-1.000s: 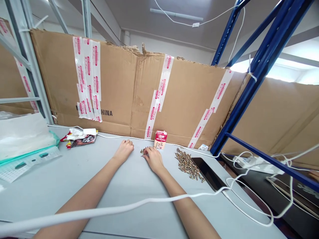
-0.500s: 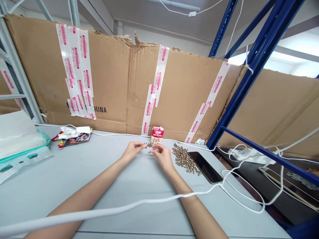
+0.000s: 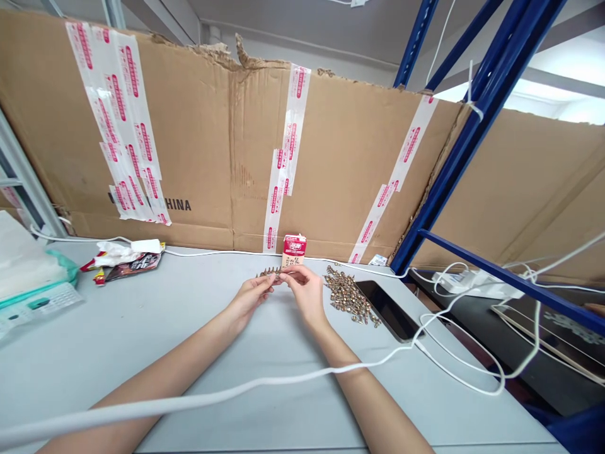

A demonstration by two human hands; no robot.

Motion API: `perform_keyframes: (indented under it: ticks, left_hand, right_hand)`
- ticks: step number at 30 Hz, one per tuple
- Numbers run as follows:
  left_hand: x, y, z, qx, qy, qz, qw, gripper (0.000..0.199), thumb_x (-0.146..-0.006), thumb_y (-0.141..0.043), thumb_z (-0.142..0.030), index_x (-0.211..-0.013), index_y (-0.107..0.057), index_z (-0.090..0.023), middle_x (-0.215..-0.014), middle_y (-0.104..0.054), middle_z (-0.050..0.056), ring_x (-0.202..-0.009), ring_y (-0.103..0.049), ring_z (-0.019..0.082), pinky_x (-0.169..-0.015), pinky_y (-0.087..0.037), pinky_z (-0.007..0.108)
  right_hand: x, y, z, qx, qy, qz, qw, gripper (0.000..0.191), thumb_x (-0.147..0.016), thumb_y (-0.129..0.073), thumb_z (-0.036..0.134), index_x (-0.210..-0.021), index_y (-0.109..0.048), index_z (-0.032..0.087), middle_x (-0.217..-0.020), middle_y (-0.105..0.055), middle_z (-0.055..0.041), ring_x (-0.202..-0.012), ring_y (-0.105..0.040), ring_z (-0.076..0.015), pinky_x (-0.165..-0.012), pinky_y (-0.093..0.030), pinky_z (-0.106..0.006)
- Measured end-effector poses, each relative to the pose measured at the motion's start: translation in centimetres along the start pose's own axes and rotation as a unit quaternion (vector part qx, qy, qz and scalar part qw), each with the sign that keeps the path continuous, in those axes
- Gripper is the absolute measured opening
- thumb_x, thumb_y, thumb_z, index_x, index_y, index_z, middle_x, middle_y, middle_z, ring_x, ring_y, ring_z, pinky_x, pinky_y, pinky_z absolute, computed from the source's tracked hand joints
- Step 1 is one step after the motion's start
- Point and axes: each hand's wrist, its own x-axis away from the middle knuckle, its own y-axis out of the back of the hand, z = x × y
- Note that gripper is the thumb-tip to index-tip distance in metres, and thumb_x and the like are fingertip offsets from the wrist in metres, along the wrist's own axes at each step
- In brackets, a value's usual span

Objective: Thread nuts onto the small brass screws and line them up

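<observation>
A short row of small brass-coloured screws (image 3: 268, 272), points up, shows just above the fingers of my left hand (image 3: 250, 296). That hand is closed in a pinch on the row, near the middle of the grey table (image 3: 189, 353). The fingertips of my right hand (image 3: 306, 291) are pinched together at the row's right end, almost touching the left fingertips. What they hold is too small and hidden to make out. To the right of my right hand lies a loose pile of similar screws (image 3: 350, 295). Behind my hands stands a red and cream carton (image 3: 293, 247).
A dark phone (image 3: 390, 309) lies right of the pile. A white cable (image 3: 265, 382) crosses in front of my forearms. Snack wrappers (image 3: 135, 266) and a teal-edged plastic container (image 3: 38, 296) are at left. A cardboard wall (image 3: 203, 145) and blue frame (image 3: 439, 189) bound the table.
My left hand has turned and moved slightly down, and the screw row now shows above its fingers. My right fingertips have come up to the row's end. The camera view has shifted a little.
</observation>
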Motion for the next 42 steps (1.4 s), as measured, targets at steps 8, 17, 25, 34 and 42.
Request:
perform_keyframes:
  ticks: [8, 17, 25, 34, 42]
  left_hand:
    - [0.2, -0.1, 0.3, -0.011, -0.042, -0.032, 0.999, 0.043, -0.054, -0.074, -0.05, -0.08, -0.071, -0.016, -0.067, -0.058, 0.0, -0.062, -0.041, 0.009, -0.058, -0.029, 0.021]
    - [0.2, 0.0, 0.2, -0.025, -0.028, -0.077, 0.996, 0.048, -0.048, -0.074, -0.055, -0.07, -0.069, -0.013, -0.064, -0.06, 0.002, -0.054, -0.04, 0.008, -0.053, -0.026, 0.022]
    - [0.1, 0.0, 0.1, -0.048, -0.025, -0.029, 0.998, 0.049, -0.053, -0.072, -0.054, -0.082, -0.071, -0.014, -0.08, -0.066, 0.007, -0.062, -0.046, 0.011, -0.055, -0.028, 0.023]
    - [0.0, 0.2, -0.5, -0.092, -0.041, 0.018, 0.995, 0.046, -0.061, -0.066, -0.054, -0.085, -0.068, -0.015, -0.087, -0.067, 0.008, -0.069, -0.05, 0.014, -0.06, -0.033, 0.023]
    - [-0.1, 0.2, -1.5, -0.135, -0.114, 0.037, 0.984, 0.035, -0.063, -0.068, -0.047, -0.075, -0.069, -0.014, -0.077, -0.068, 0.007, -0.073, -0.056, 0.017, -0.069, -0.039, 0.026]
  right_hand:
    - [0.7, -0.1, 1.0, 0.173, 0.076, 0.006, 0.982, 0.01, -0.075, -0.061, 0.028, -0.071, -0.066, 0.02, -0.077, -0.067, -0.0013, -0.074, -0.056, -0.0157, -0.069, -0.041, -0.027]
    - [0.2, 0.8, 0.3, 0.284, 0.194, 0.082, 0.936, 0.014, -0.082, -0.056, 0.03, -0.087, -0.067, 0.023, -0.086, -0.067, -0.001, -0.083, -0.052, -0.0167, -0.074, -0.04, -0.027]
    - [0.1, 1.5, 0.4, 0.418, 0.24, 0.09, 0.872, 0.018, -0.088, -0.046, 0.029, -0.088, -0.062, 0.02, -0.083, -0.064, -0.0037, -0.081, -0.052, -0.0177, -0.068, -0.037, -0.028]
    - [-0.1, 1.9, 0.9, 0.451, 0.236, 0.105, 0.854, 0.02, -0.09, -0.04, 0.029, -0.089, -0.056, 0.019, -0.084, -0.061, -0.0055, -0.081, -0.052, -0.0178, -0.067, -0.036, -0.028]
    - [-0.1, 2.0, 0.9, 0.453, 0.239, 0.123, 0.85, 0.023, -0.091, -0.037, 0.031, -0.09, -0.055, 0.018, -0.083, -0.061, -0.0061, -0.079, -0.052, -0.0178, -0.065, -0.034, -0.028]
